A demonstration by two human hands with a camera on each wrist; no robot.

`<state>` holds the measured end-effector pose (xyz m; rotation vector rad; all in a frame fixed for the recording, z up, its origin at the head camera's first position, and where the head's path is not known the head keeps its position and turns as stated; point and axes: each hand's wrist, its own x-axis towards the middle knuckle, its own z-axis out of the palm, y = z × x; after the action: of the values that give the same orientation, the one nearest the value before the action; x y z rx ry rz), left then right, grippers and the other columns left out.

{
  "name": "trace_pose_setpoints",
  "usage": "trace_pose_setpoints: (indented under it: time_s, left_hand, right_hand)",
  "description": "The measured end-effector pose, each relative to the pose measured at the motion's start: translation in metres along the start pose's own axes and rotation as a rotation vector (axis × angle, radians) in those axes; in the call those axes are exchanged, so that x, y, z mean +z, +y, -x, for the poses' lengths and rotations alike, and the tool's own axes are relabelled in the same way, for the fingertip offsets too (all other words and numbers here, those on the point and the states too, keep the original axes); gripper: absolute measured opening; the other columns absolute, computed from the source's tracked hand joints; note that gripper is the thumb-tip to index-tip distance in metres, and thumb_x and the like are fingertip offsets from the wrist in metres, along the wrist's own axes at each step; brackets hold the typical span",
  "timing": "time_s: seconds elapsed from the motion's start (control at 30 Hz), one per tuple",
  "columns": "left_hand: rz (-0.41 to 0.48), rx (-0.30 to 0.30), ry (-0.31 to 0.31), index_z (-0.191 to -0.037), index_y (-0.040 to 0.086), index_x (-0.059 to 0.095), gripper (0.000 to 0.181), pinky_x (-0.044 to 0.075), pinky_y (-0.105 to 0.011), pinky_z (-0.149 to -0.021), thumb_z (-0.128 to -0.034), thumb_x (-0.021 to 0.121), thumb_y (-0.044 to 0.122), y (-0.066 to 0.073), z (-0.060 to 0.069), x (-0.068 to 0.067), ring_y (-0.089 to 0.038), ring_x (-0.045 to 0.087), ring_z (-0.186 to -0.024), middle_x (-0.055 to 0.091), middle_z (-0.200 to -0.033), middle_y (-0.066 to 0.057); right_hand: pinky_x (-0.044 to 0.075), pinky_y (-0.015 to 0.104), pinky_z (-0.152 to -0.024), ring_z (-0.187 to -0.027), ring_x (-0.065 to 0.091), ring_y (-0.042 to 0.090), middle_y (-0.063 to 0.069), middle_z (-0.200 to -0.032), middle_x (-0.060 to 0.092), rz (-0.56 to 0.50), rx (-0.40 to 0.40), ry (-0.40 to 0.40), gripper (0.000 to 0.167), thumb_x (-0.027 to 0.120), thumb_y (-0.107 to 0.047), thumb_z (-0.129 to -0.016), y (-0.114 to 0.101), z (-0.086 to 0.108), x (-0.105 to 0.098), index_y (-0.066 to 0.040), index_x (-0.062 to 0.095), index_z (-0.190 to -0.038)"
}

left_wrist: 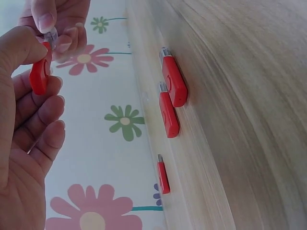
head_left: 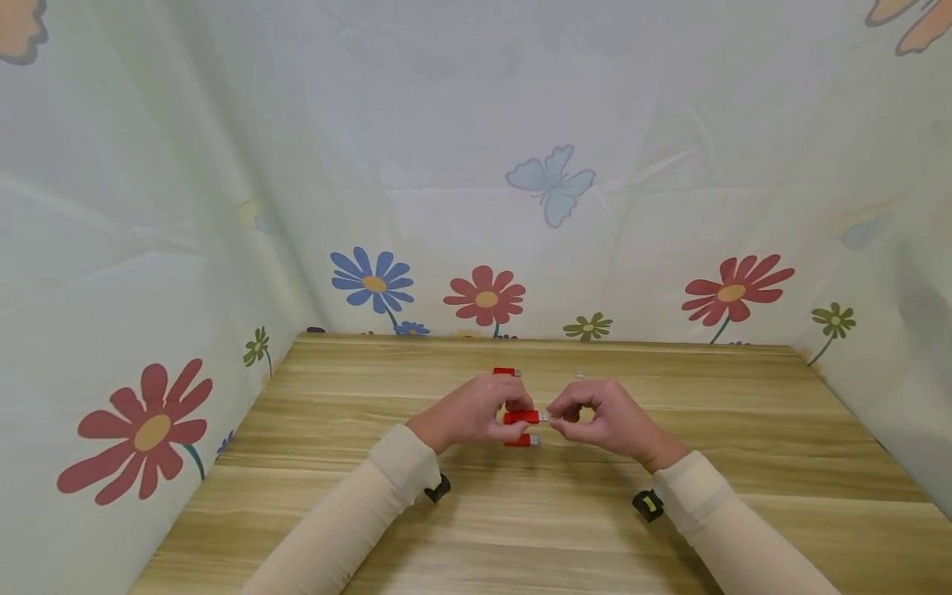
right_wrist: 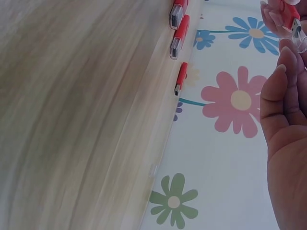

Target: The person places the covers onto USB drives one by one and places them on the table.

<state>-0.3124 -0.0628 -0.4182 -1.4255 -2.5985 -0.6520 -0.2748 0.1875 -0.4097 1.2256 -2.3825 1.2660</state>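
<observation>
My left hand (head_left: 476,411) pinches a red USB flash drive (left_wrist: 40,72) between thumb and fingers, its plug end pointing right. At that end my right hand (head_left: 613,419) pinches a clear plastic cap (right_wrist: 300,42). The metal plug (right_wrist: 296,25) shows beside the cap; whether its tip sits inside the cap I cannot tell. Both hands are above the table. Below them lie two more red flash drives, a nearer one (left_wrist: 174,82) and another (left_wrist: 169,115), with clear caps over their plugs. Farther back is an uncapped red flash drive (head_left: 505,371), its bare plug pointing right.
A small clear cap (right_wrist: 153,170) lies toward the back of the wood-grain table (head_left: 565,529), right of the uncapped drive. A white cloth printed with flowers and butterflies (head_left: 446,190) stands behind the table and along its sides.
</observation>
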Motion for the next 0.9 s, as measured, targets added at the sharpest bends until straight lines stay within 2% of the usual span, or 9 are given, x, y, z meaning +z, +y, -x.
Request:
trace_pose_setpoints:
  time_s: [0.3,0.57,0.9]
  left_hand:
    - [0.001,0.011,-0.002,-0.103,0.019,0.073,0.015,0.053,-0.017,-0.083,-0.0894,0.076,0.022,0.002,0.000,0.000,-0.010,0.063,-0.087,0.067,-0.096,0.008]
    - [0.011,-0.004,-0.018,-0.105,0.019,0.073,0.016,0.053,-0.017,-0.084,-0.0903,0.075,0.022,0.004,0.000,-0.001,-0.014,0.065,-0.089,0.068,-0.098,0.007]
    - [0.024,-0.004,-0.017,-0.106,0.017,0.073,0.016,0.053,-0.018,-0.084,-0.0913,0.075,0.023,0.004,-0.001,0.001,-0.018,0.067,-0.090,0.068,-0.099,0.005]
  right_hand:
    - [0.057,0.024,-0.067,-0.078,0.065,0.006,0.002,-0.089,0.077,0.004,0.034,-0.011,0.015,0.080,-0.003,-0.085,0.028,0.004,0.004,-0.009,0.078,-0.099]
    - [0.057,0.024,-0.068,-0.080,0.066,0.006,-0.004,-0.093,0.077,-0.020,0.037,-0.027,0.013,0.080,-0.014,-0.089,0.029,0.005,0.002,-0.012,0.079,-0.102]
    - [0.058,0.025,-0.069,-0.081,0.066,0.005,-0.002,-0.094,0.077,-0.010,0.040,-0.032,0.013,0.081,-0.012,-0.088,0.031,0.007,0.004,-0.013,0.079,-0.100]
